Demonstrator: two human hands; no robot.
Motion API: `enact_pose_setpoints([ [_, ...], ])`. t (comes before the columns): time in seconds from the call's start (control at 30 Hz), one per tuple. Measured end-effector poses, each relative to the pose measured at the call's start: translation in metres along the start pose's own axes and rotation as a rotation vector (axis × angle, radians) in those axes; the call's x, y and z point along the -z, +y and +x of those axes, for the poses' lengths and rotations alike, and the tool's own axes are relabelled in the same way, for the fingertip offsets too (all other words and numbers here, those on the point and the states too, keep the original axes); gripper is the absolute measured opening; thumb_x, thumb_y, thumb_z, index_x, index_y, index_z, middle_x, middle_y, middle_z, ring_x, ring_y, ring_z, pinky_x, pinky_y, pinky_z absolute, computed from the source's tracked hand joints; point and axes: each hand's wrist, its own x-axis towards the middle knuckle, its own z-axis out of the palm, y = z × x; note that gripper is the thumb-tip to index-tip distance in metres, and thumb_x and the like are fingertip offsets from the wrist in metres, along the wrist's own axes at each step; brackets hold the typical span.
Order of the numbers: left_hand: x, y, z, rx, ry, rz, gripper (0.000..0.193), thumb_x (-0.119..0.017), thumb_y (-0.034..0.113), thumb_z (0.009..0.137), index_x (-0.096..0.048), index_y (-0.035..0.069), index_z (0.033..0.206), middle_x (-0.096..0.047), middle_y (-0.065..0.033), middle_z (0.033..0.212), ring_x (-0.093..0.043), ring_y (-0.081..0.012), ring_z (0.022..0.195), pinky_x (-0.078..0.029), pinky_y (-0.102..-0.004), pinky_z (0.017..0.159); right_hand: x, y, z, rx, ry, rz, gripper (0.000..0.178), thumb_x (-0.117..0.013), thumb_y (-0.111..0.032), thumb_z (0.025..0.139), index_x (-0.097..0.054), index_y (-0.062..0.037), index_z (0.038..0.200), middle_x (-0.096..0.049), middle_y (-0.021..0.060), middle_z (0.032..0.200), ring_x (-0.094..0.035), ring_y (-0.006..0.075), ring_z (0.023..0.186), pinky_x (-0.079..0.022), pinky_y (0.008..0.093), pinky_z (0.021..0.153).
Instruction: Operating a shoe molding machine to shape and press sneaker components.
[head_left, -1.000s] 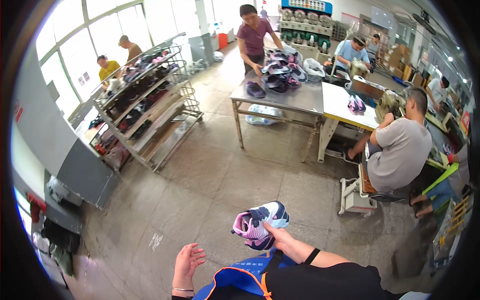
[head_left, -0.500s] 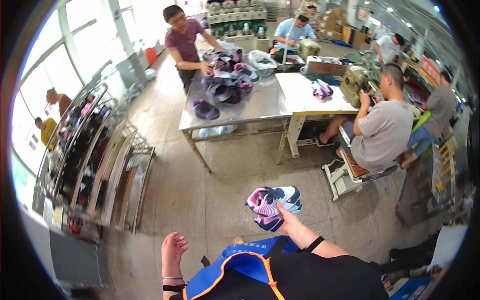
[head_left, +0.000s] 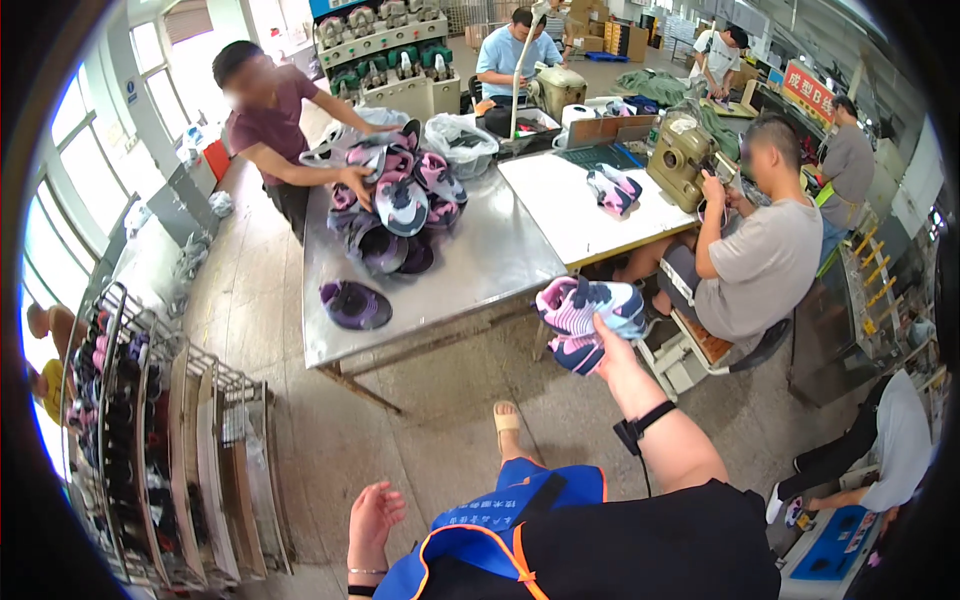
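Observation:
My right hand (head_left: 612,348) is stretched forward, closed round a pair of pink, navy and white shoe uppers (head_left: 582,305). They hang in the air past the near edge of the metal table (head_left: 480,262), one below the other. Low in front of my body is my left hand (head_left: 376,512), with nothing in it and its fingers loosely bent and apart. On the table a heap of similar purple, pink and grey shoe uppers (head_left: 402,205) is piled up, and a single dark purple one (head_left: 354,304) lies nearer the front corner.
Across the table a person in a maroon shirt (head_left: 272,125) handles the heap. A white-topped sewing table (head_left: 535,190) adjoins it, where a seated person (head_left: 765,250) works at a sewing machine (head_left: 682,160). A loaded shoe rack (head_left: 150,450) stands left.
I have come closer to the metal table. My right hand has carried the shoe uppers forward to near its edge. The person in maroon has shifted shoes in the heap.

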Motion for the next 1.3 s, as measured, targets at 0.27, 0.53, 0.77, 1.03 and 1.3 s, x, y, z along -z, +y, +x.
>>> enact_pose_setpoints([
  [0.27, -0.043, 0.085, 0.105, 0.091, 0.344, 0.022, 0.021, -0.054, 0.023, 0.098, -0.061, 0.004, 0.105, -0.068, -0.0120, 0.085, -0.068, -0.0235, 0.069, -0.056, -0.0352, 0.054, -0.091, -0.092, 0.257, 0.235, 0.320, -0.122, 0.052, -0.082, -0.017, 0.081, -0.058, 0.0017, 0.123, -0.062, 0.0100, 0.121, -0.062, 0.0250, 0.104, -0.051, 0.0415, 0.091],
  [0.53, -0.121, 0.169, 0.193, 0.121, 0.252, 0.066, 0.021, -0.052, 0.022, 0.100, -0.059, 0.005, 0.111, -0.068, -0.0082, 0.088, -0.068, -0.0178, 0.072, -0.057, -0.0300, 0.059, -0.087, -0.322, 0.454, 0.553, 0.572, -0.597, 0.053, -0.065, -0.044, 0.088, -0.063, -0.0040, 0.122, -0.068, 0.0118, 0.113, -0.065, 0.0277, 0.102, -0.051, 0.0406, 0.089],
  [0.77, -0.121, 0.199, 0.236, 0.176, 0.319, 0.084, 0.022, -0.051, 0.022, 0.100, -0.059, 0.006, 0.112, -0.067, -0.0075, 0.091, -0.068, -0.0177, 0.078, -0.056, -0.0288, 0.061, -0.058, -0.108, 0.459, 0.462, 0.278, -0.822, 0.025, -0.064, -0.027, 0.091, -0.067, -0.0030, 0.098, -0.062, 0.0008, 0.079, -0.057, 0.0117, 0.067, -0.043, 0.0272, 0.054],
  [1.03, -0.049, 0.236, 0.326, 0.188, 0.448, 0.266, 0.043, -0.060, 0.027, 0.095, -0.047, 0.005, 0.129, -0.064, -0.0132, 0.108, -0.067, -0.0223, 0.086, -0.057, -0.0358, 0.063, -0.158, 0.075, 0.265, -0.234, -0.012, -0.959, 0.014, -0.064, -0.016, 0.093, -0.068, -0.0028, 0.095, -0.069, 0.0028, 0.083, -0.061, 0.0086, 0.070, -0.048, 0.0224, 0.062],
  [1.3, -0.016, 0.300, 0.433, -0.014, 0.404, 0.824, 0.101, -0.083, 0.044, 0.072, -0.025, 0.021, 0.150, -0.039, -0.0264, 0.143, -0.056, -0.0392, 0.116, -0.058, -0.0508, 0.076, -0.393, 0.029, 0.121, -0.157, -1.071, -0.634, 0.088, -0.043, -0.064, 0.091, -0.044, 0.0097, 0.139, -0.049, 0.0301, 0.138, -0.051, 0.0399, 0.125, -0.037, 0.0484, 0.105],
])
